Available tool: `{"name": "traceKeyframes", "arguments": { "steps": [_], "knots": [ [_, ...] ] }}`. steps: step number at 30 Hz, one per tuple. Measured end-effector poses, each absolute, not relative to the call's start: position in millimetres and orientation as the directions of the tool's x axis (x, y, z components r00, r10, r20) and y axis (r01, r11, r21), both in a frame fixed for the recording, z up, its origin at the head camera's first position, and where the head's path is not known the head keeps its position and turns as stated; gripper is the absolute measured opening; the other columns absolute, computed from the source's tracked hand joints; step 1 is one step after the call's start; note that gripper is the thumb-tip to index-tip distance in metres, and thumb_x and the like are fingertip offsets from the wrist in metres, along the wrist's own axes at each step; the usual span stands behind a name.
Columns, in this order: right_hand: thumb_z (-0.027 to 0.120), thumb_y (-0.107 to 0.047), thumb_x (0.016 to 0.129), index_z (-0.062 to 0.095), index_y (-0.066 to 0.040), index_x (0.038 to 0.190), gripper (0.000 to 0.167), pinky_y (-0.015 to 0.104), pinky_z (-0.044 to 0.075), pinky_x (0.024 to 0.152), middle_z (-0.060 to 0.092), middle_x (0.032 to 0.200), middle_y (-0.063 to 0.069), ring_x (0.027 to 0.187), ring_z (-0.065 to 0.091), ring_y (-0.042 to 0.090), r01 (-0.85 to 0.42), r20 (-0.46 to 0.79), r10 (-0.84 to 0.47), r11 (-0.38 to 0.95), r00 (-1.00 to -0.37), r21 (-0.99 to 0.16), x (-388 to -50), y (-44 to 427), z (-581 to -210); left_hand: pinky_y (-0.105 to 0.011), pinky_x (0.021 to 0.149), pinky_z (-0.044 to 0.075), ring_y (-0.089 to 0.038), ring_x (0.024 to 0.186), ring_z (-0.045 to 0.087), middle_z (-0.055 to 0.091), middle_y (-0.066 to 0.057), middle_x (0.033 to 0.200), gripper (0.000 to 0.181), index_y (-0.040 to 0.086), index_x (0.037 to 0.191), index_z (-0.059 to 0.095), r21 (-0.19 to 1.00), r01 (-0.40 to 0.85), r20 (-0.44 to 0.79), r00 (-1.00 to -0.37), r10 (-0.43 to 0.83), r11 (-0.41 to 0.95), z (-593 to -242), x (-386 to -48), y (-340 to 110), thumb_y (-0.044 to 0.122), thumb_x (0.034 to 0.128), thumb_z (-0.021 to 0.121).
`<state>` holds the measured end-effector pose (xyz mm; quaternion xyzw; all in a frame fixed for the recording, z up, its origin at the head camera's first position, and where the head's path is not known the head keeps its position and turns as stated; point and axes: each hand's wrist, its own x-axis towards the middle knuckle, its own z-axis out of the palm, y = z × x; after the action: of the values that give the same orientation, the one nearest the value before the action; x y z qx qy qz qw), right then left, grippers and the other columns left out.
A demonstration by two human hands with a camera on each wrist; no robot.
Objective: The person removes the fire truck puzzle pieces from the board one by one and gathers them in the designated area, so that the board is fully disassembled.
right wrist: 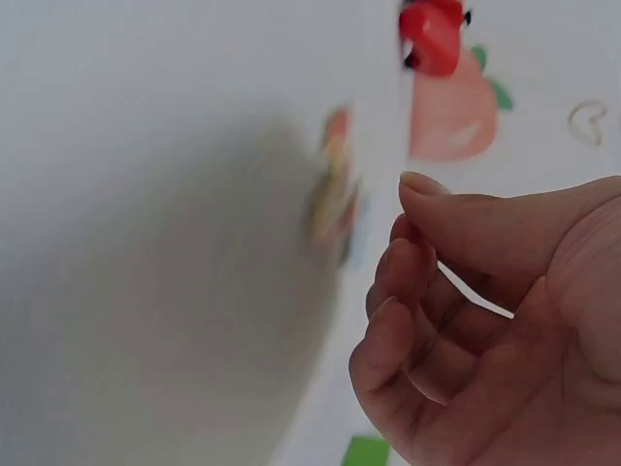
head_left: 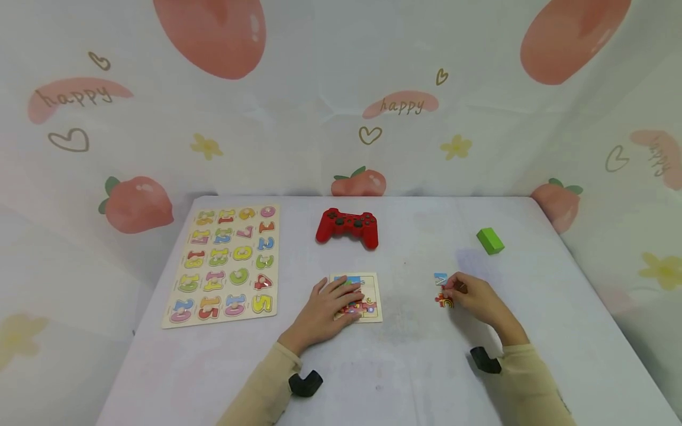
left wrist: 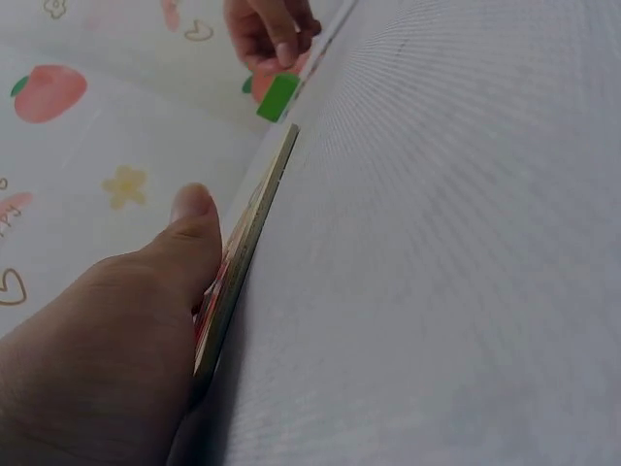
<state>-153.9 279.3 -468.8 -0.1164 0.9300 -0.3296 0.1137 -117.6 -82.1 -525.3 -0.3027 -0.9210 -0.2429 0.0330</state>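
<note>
My left hand (head_left: 326, 310) lies with fingers spread over a small jigsaw board (head_left: 375, 296), covering much of its picture. In the left wrist view the thumb (left wrist: 194, 218) rests along the edge of that board (left wrist: 254, 223). To the right, my right hand (head_left: 476, 299) is beside several loose puzzle pieces: a blue-and-white one (head_left: 440, 277) and a red-orange one (head_left: 443, 302) show. Its thumb and fingers are loosely bent in the right wrist view, with nothing visible between them. The puzzle pieces (right wrist: 335, 199) look blurred there, apart from the fingertips.
At the left lies a wooden number board (head_left: 221, 266) with knobbed numerals. A red game controller (head_left: 348, 228) lies behind the small jigsaw board. Toward the back right is a green block (head_left: 490, 241). White cloth covers the table (head_left: 405, 367); a printed curtain (head_left: 330, 89) hangs behind it.
</note>
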Motion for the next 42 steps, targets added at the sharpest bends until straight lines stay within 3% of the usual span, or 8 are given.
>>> {"name": "traceKeyframes", "arguments": {
  "steps": [7,13,17,24,42],
  "knots": [
    [0.064,-0.006,0.09,0.06,-0.007,0.092,0.005,0.025,0.046,0.061,0.062,0.082,0.0,0.073,0.054,0.012,-0.279,-0.031,-0.394,0.702,-0.919,-0.655,-144.1,229.5,-462.8,-0.054,0.114,0.018,-0.016,0.142,0.03,0.047,0.011,0.144,0.049,0.028,0.139,0.051,0.428,0.561,0.21,-0.824,0.526,0.709,-526.4,-117.9,-81.5,0.047,0.0939,0.054],
    [0.067,-0.014,0.089,0.059,-0.008,0.105,0.019,0.024,0.048,0.067,0.057,0.093,-0.002,0.078,0.051,0.01,-0.309,-0.057,-0.457,0.684,-0.888,-0.661,-133.2,172.8,-476.5,-0.056,0.112,0.021,-0.018,0.141,0.033,0.05,0.01,0.142,0.047,0.026,0.137,0.053,0.422,0.571,0.244,-0.82,0.518,0.704,-528.1,-118.1,-80.6,0.045,0.0944,0.054],
    [0.07,-0.017,0.087,0.059,-0.009,0.106,0.023,0.025,0.046,0.068,0.052,0.093,0.0,0.078,0.049,0.009,-0.358,-0.034,-0.484,0.691,-0.874,-0.628,-128.7,152.5,-481.7,-0.055,0.113,0.02,-0.017,0.141,0.031,0.049,0.01,0.143,0.046,0.026,0.137,0.053,0.413,0.573,0.237,-0.818,0.524,0.708,-527.6,-118.0,-80.0,0.047,0.0952,0.052],
    [0.074,-0.014,0.083,0.059,-0.009,0.101,0.024,0.022,0.04,0.061,0.048,0.087,0.0,0.071,0.044,0.009,-0.357,-0.056,-0.481,0.718,-0.875,-0.597,-125.4,142.0,-479.7,-0.052,0.114,0.019,-0.015,0.142,0.03,0.049,0.011,0.143,0.046,0.026,0.137,0.054,0.411,0.554,0.206,-0.83,0.518,0.724,-525.9,-117.2,-80.3,0.046,0.0951,0.053],
    [0.075,-0.005,0.08,0.056,-0.008,0.093,0.023,0.023,0.041,0.062,0.047,0.084,0.0,0.073,0.045,0.011,-0.262,-0.085,-0.403,0.726,-0.911,-0.636,-124.4,134.4,-477.3,-0.05,0.115,0.019,-0.014,0.141,0.031,0.05,0.012,0.142,0.044,0.029,0.134,0.056,0.403,0.521,0.193,-0.852,0.487,0.752,-522.7,-117.1,-77.5,0.048,0.0939,0.054]
  ]
}}
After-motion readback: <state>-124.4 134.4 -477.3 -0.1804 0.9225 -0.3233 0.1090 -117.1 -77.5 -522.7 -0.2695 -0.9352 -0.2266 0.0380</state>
